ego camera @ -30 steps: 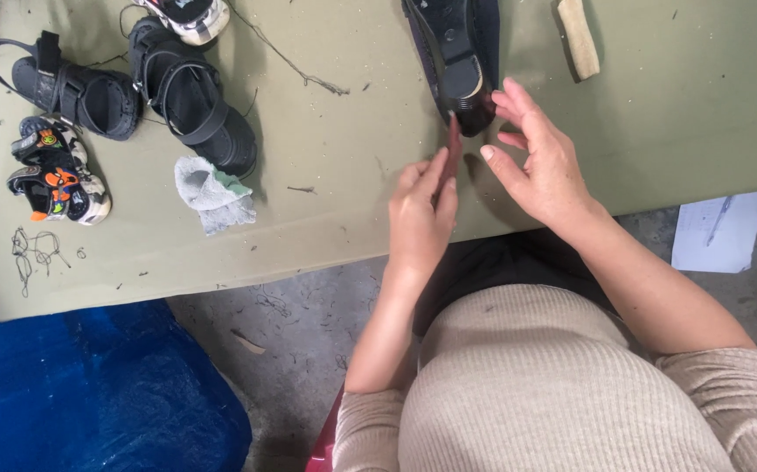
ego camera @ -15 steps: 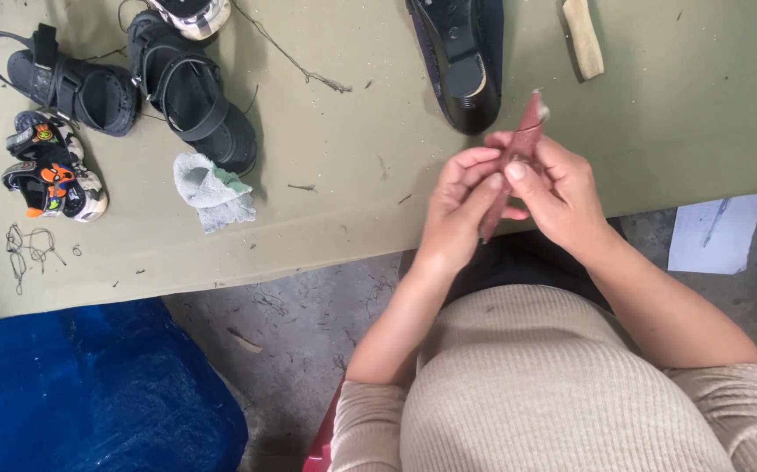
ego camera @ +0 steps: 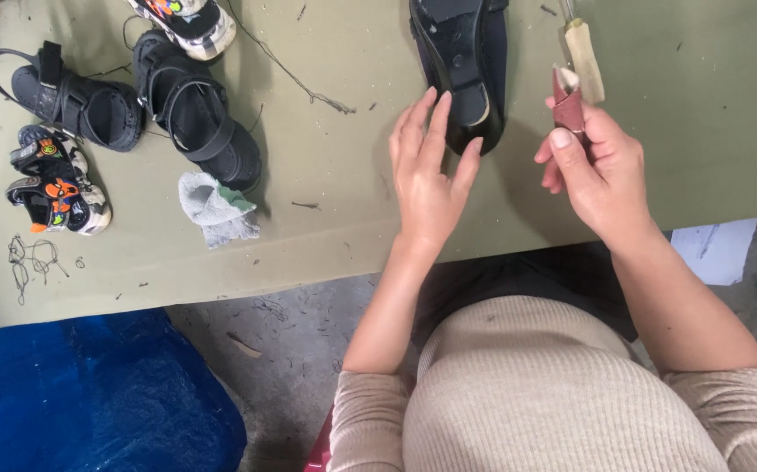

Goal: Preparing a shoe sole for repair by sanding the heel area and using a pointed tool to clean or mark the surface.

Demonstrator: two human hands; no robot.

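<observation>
**Head view: one hand on a black shoe, the other pinching a folded abrasive strip**

Head camera looks down on an olive-green table (ego camera: pixel 326 218) with the person seated at its near edge. The left hand (ego camera: pixel 431 175) is spread wide, fingers fanned and holding nothing; its fingertips rest against the near end of a black shoe (ego camera: pixel 461 70) that lies sole-up on the table, running away from the person toward the top edge of the picture. The right hand (ego camera: pixel 597 170) is closed in a pinch around a small reddish-brown folded strip of sandpaper (ego camera: pixel 566 100), thumb pressed on its front, the strip standing upright above the fingers. This hand is just to the right of the shoe and apart from it. Just beyond the strip, a pale wooden-handled tool (ego camera: pixel 586 61) lies on the table.

Well to the left, two black strapped sandals (ego camera: pixel 134 109) lie side by side. A small child's sandal with orange and white markings (ego camera: pixel 55 183) sits near the left edge, and part of a colourful white-soled shoe (ego camera: pixel 188 19) shows at the top. A crumpled grey-green rag (ego camera: pixel 217 205) lies just beside the nearer sandal. Loose threads (ego camera: pixel 33 262) and scraps dot the surface. Below the table, a blue plastic sheet (ego camera: pixel 90 402) covers something on the concrete floor (ego camera: pixel 300 350).
</observation>
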